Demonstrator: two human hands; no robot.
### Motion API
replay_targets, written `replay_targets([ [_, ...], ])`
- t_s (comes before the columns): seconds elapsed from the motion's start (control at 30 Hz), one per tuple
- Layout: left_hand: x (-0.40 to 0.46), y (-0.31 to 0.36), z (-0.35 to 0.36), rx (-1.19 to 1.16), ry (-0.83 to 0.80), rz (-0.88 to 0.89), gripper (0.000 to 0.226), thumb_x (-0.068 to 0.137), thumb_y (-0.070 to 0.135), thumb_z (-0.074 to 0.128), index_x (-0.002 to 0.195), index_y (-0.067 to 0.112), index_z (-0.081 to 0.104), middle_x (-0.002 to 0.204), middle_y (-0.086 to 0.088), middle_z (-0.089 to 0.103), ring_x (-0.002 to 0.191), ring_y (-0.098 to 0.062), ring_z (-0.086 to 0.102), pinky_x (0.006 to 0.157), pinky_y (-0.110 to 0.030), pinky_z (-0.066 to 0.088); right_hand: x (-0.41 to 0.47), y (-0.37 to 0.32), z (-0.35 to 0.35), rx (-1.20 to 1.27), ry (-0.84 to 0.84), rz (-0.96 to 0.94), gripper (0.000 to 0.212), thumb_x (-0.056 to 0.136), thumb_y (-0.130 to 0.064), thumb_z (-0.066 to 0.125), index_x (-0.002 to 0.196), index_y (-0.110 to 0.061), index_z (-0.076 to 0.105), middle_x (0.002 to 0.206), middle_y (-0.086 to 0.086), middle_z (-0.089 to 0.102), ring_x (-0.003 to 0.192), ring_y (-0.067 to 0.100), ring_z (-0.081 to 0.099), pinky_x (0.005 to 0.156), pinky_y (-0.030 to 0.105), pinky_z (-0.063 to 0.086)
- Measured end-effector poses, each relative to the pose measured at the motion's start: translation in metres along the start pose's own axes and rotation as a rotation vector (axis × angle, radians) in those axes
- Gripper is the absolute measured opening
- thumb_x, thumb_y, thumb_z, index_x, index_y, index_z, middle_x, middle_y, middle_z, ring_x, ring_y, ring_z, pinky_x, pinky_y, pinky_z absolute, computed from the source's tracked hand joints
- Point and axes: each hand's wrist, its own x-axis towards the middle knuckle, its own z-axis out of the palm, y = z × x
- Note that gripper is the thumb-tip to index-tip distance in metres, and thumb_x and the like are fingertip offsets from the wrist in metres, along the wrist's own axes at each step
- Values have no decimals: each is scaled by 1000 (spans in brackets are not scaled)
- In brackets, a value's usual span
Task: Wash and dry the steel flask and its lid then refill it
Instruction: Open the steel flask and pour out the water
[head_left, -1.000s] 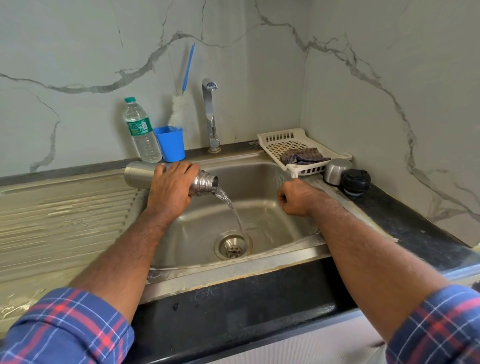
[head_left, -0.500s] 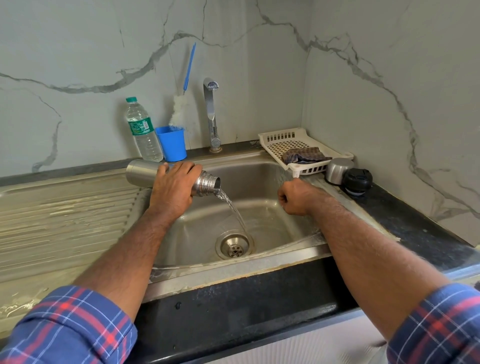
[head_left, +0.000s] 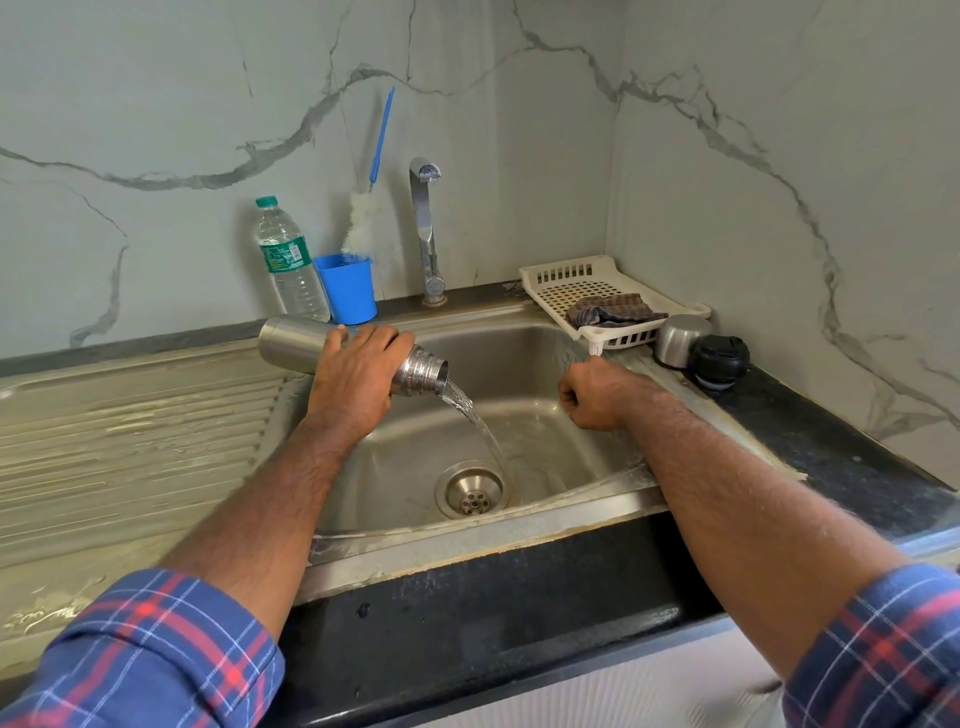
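My left hand (head_left: 356, 376) grips the steel flask (head_left: 291, 343) around its middle. The flask lies nearly flat over the sink (head_left: 582, 493), its open mouth tipped slightly down to the right. A stream of water (head_left: 472, 415) runs from the mouth toward the drain (head_left: 471, 491). My right hand (head_left: 592, 397) is curled into a fist at the sink's right side and holds nothing. On the counter at the right stand the flask's steel cup lid (head_left: 678, 340) and its black stopper (head_left: 719, 358).
At the back stand a tap (head_left: 426, 228), a blue cup (head_left: 347, 288) holding a bottle brush (head_left: 361, 223), and a plastic water bottle (head_left: 288, 260). A white basket (head_left: 545, 280) with a checked cloth (head_left: 610, 309) sits at the right corner. A ribbed drainboard (head_left: 130, 431) lies left.
Water keeps pouring from the flask into the sink. Both hands and the flask have hardly moved.
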Motion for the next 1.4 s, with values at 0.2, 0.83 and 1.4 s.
replay_targets([
  [0.2,0,1,-1,5,-12,6,72,64,14,89,129,20,57,128,-4,63,120,-26,57,107,-49,36,0,-1,-1,-1,-13,6,22,83,-11,62,72,-29,57,83,-5,62,81,17,63,75,38,61],
  [0.83,1,1,0,42,-2,32,75,61,12,91,127,20,57,126,-4,64,119,-26,58,108,-51,36,-1,-2,-2,15,-13,9,20,83,-9,60,73,-27,60,83,-4,62,81,18,63,76,40,61],
  [1.4,3,2,4,112,-30,81,74,64,11,89,131,19,57,127,-5,62,121,-28,56,113,-56,32,-2,-5,-4,15,-24,7,20,84,-9,63,78,-28,58,87,-4,62,84,16,62,78,37,59],
])
